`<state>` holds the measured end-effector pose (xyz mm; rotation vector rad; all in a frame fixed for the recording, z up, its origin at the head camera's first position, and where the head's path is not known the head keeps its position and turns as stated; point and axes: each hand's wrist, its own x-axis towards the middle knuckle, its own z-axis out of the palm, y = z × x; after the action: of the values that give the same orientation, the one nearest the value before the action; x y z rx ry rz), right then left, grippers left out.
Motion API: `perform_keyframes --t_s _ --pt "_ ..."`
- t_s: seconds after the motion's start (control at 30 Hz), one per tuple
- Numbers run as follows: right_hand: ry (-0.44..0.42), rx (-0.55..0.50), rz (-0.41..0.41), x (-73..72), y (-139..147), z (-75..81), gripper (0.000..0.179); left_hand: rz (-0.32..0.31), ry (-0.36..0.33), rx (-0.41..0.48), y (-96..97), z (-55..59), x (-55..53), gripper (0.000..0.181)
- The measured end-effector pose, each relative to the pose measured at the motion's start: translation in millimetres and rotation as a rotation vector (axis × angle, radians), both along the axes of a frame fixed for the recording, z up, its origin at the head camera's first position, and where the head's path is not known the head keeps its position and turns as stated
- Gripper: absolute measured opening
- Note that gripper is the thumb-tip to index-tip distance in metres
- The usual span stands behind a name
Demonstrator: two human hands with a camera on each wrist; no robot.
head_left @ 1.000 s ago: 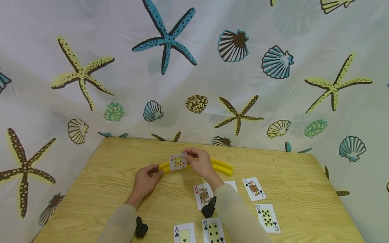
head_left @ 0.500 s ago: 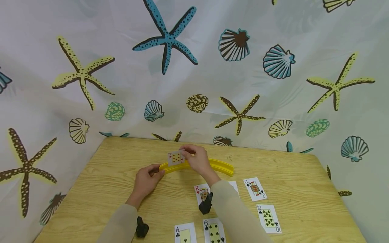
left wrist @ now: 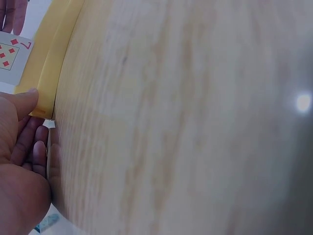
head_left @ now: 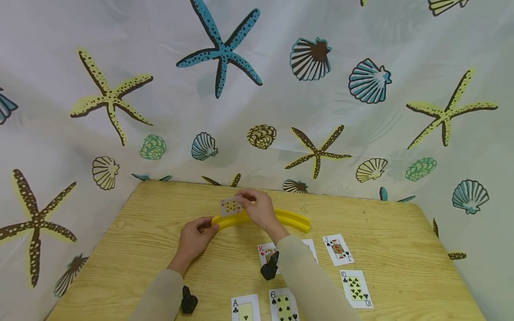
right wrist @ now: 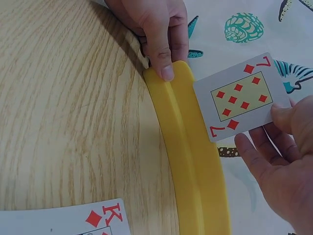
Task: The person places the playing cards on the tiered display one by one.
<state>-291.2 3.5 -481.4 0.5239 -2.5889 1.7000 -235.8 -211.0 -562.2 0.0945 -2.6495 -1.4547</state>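
Observation:
A curved yellow card holder lies along the far part of the table. My left hand grips its left end, thumb on the near side, as the left wrist view also shows. My right hand pinches a seven of diamonds by its right edge, thumb on the face and fingers behind. The card is face toward me, tilted, its lower edge just over the holder's back edge. In the right wrist view the seven overlaps the holder's outer side, and the groove holds no card in the visible stretch.
Face-up cards lie on the wooden table: king of diamonds, jack of spades, ten of clubs, ace of clubs, six of spades. My right sleeve partly covers another card. A patterned curtain hangs behind.
My right hand has lifted the seven of diamonds up and slightly left, from in front of the holder to above it. My left hand has kept its hold on the holder's end.

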Motion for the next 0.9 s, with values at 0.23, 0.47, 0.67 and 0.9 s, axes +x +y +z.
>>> perform_keyframes --t_s 0.23,0.47,0.67,0.9 --pt "0.018 -0.013 0.016 -0.7 -3 3.1 0.022 -0.002 -0.002 0.004 -0.5 0.2 0.8 0.043" --pt "0.036 -0.011 0.03 -1.4 -5 5.9 0.021 -0.003 0.0 0.008 -1.1 0.0 0.0 0.043" --pt "0.033 0.004 0.038 -1.6 -9 4.2 0.02 -0.005 0.004 0.015 -1.0 0.0 0.4 0.043" --pt "0.026 0.018 0.042 -0.1 -11 1.2 0.018 -0.008 0.021 0.005 -1.0 -0.7 0.7 0.043"
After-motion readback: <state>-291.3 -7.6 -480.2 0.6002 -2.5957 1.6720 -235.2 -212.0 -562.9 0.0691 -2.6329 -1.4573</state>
